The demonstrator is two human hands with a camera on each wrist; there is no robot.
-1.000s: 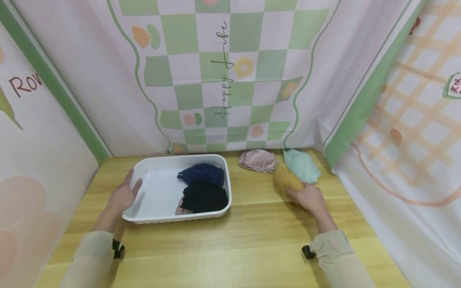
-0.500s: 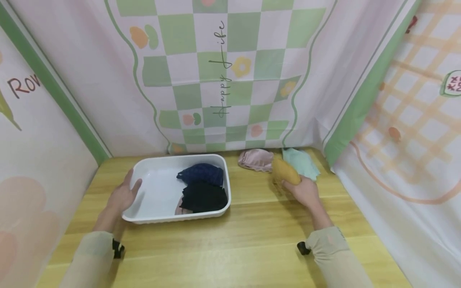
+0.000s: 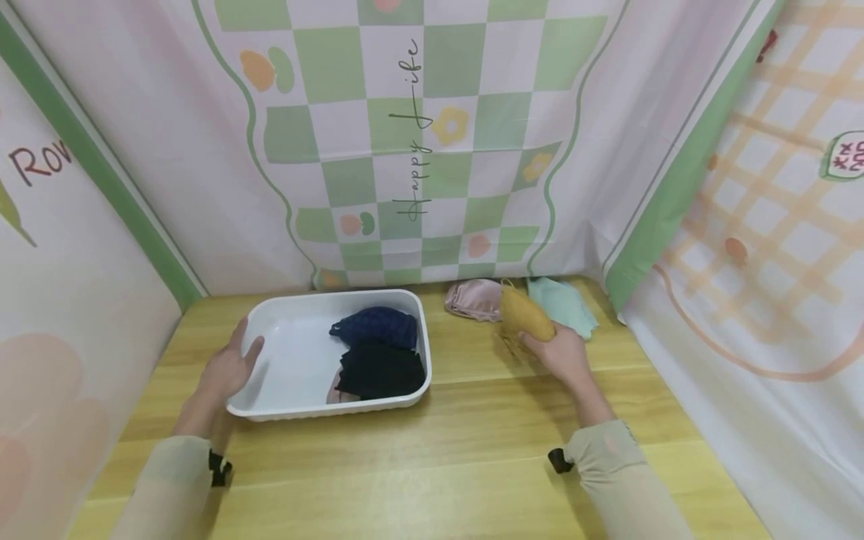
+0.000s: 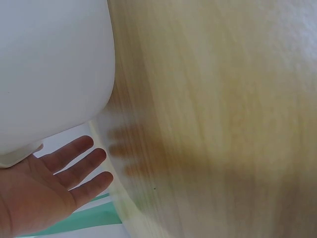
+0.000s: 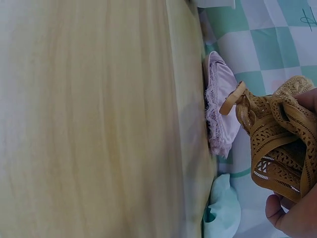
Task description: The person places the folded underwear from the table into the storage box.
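My right hand [image 3: 557, 351] holds a folded mustard-yellow lace bra [image 3: 523, 312] over the table; in the right wrist view the bra [image 5: 277, 134] shows its openwork bands and a loose strap end. My left hand [image 3: 229, 369] rests at the left rim of a white tray [image 3: 286, 415], thumb over the rim. In the left wrist view several fingers [image 4: 81, 173] of that hand stretch straight beside the tray's outer wall [image 4: 59, 79]. Inside the tray, on its right side, lie a navy bra [image 3: 378, 328] and a black folded garment [image 3: 382, 371], with a pale pink piece [image 3: 337, 391] partly hidden below.
Against the back curtain [image 3: 418, 165] lie a folded pink satin bra [image 3: 472, 298] with lace trim and a mint-green folded garment [image 3: 563, 306], both partly behind the yellow bra and right hand. Patterned curtains also border the wooden table [image 3: 398, 480] at left and right.
My right hand has lifted the yellow bra a little and carried it leftward, from in front of the mint garment to overlapping the pink bra. The left hand stays at the tray.
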